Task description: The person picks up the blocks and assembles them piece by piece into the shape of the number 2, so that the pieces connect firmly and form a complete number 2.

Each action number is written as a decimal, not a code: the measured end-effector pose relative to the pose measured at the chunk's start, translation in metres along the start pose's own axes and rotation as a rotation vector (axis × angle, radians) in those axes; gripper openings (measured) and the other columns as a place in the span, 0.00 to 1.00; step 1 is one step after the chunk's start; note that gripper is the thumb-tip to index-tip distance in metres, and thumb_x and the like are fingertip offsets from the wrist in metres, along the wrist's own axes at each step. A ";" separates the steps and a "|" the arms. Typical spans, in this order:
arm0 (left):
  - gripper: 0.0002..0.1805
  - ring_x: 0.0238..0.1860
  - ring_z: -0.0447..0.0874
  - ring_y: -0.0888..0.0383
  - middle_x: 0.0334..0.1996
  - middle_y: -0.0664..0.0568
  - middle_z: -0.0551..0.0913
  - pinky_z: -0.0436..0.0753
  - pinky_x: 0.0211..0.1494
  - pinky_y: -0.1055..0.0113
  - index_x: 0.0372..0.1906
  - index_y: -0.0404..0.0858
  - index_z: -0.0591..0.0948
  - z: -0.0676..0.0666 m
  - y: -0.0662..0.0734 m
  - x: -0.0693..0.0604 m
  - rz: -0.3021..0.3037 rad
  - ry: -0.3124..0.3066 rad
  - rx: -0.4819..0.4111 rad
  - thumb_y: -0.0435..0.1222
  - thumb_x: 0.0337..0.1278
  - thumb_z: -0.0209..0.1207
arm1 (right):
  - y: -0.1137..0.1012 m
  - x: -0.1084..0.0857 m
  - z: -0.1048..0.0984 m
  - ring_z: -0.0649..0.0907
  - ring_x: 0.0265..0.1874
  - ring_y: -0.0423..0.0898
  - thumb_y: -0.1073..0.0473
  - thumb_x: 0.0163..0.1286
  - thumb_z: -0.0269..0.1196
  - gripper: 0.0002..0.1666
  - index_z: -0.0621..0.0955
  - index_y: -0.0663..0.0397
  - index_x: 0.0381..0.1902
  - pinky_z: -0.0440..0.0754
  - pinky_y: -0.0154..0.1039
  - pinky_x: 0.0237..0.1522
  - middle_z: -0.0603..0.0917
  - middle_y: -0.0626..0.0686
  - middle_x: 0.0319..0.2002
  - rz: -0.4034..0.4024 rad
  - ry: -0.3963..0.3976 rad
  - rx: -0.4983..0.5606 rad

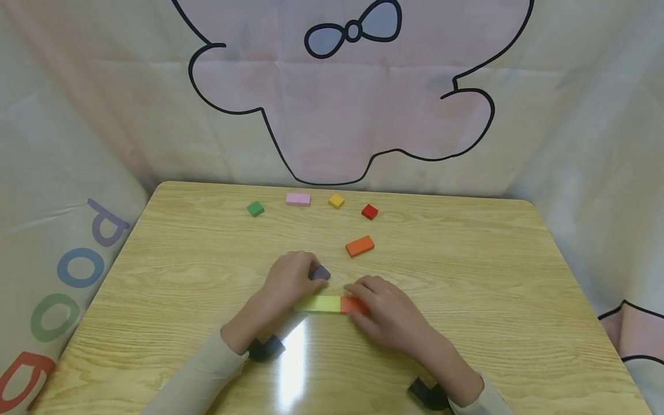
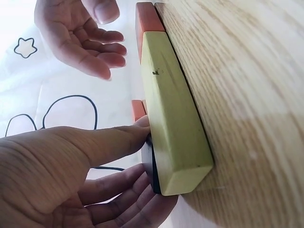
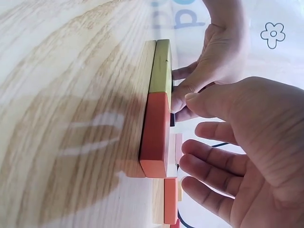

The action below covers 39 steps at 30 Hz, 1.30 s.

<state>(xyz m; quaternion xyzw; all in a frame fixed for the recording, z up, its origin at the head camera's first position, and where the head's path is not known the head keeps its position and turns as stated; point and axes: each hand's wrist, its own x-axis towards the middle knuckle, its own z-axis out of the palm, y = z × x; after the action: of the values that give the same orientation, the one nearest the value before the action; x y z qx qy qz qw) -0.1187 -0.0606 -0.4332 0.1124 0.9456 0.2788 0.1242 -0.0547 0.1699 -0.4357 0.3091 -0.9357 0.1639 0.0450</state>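
Note:
My left hand (image 1: 291, 276) pinches a small dark purple-blue block (image 1: 321, 272) between thumb and fingers, just behind a long yellow-green block (image 1: 320, 304). Much of the dark block is hidden in the left wrist view by that long block and my fingers. An orange-red block (image 3: 156, 133) lies end to end with the yellow-green one, the two touching in a row. My right hand (image 1: 389, 311) hovers by the orange-red block, its fingers loosely bent and apart, with nothing held, as the right wrist view shows.
Farther back on the wooden table (image 1: 467, 276) lies an orange block (image 1: 360, 246). Near the back edge are a green block (image 1: 255, 208), a pink block (image 1: 298, 199), a yellow block (image 1: 336, 200) and a red block (image 1: 369, 211). A printed curtain (image 1: 332, 127) hangs behind.

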 end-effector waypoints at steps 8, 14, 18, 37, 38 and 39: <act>0.18 0.30 0.78 0.57 0.34 0.50 0.89 0.73 0.35 0.68 0.45 0.35 0.90 0.000 -0.001 -0.001 0.007 0.013 -0.008 0.42 0.55 0.78 | 0.001 0.003 -0.003 0.86 0.50 0.44 0.49 0.69 0.74 0.25 0.86 0.50 0.60 0.87 0.43 0.53 0.87 0.48 0.51 0.005 0.011 0.008; 0.18 0.31 0.78 0.57 0.34 0.49 0.89 0.73 0.35 0.68 0.44 0.35 0.89 0.000 -0.001 0.000 0.007 0.012 -0.019 0.42 0.55 0.78 | 0.005 0.007 -0.009 0.87 0.52 0.45 0.50 0.68 0.75 0.26 0.85 0.50 0.61 0.87 0.44 0.55 0.87 0.48 0.53 0.019 0.021 0.029; 0.18 0.32 0.78 0.56 0.37 0.48 0.90 0.73 0.36 0.67 0.45 0.35 0.90 0.001 -0.002 0.000 0.002 0.006 -0.016 0.42 0.55 0.78 | 0.010 0.012 -0.013 0.86 0.51 0.46 0.52 0.69 0.73 0.24 0.85 0.52 0.61 0.87 0.45 0.54 0.87 0.49 0.52 0.006 0.037 0.048; 0.15 0.29 0.76 0.57 0.32 0.50 0.88 0.71 0.34 0.69 0.41 0.34 0.89 0.001 0.001 -0.004 0.033 0.033 -0.024 0.40 0.56 0.77 | 0.035 0.049 -0.014 0.86 0.47 0.49 0.59 0.68 0.74 0.17 0.87 0.54 0.54 0.87 0.47 0.48 0.88 0.53 0.50 0.031 0.086 0.102; 0.15 0.29 0.76 0.58 0.32 0.50 0.88 0.71 0.33 0.69 0.40 0.34 0.89 0.001 0.001 -0.004 0.035 0.035 -0.024 0.40 0.56 0.77 | 0.037 0.050 -0.013 0.86 0.47 0.49 0.59 0.68 0.74 0.17 0.87 0.54 0.54 0.87 0.47 0.47 0.88 0.53 0.50 0.036 0.092 0.101; 0.15 0.29 0.76 0.58 0.32 0.50 0.88 0.71 0.33 0.69 0.40 0.34 0.89 0.001 0.000 -0.004 0.035 0.037 -0.022 0.41 0.56 0.77 | 0.038 0.052 -0.012 0.86 0.47 0.49 0.59 0.68 0.74 0.17 0.87 0.54 0.53 0.87 0.47 0.47 0.88 0.53 0.50 0.043 0.095 0.100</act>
<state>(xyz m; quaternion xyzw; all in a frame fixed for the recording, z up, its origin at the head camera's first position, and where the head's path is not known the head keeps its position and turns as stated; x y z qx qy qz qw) -0.1150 -0.0609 -0.4330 0.1223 0.9425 0.2934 0.1033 -0.1196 0.1735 -0.4251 0.2827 -0.9296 0.2257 0.0705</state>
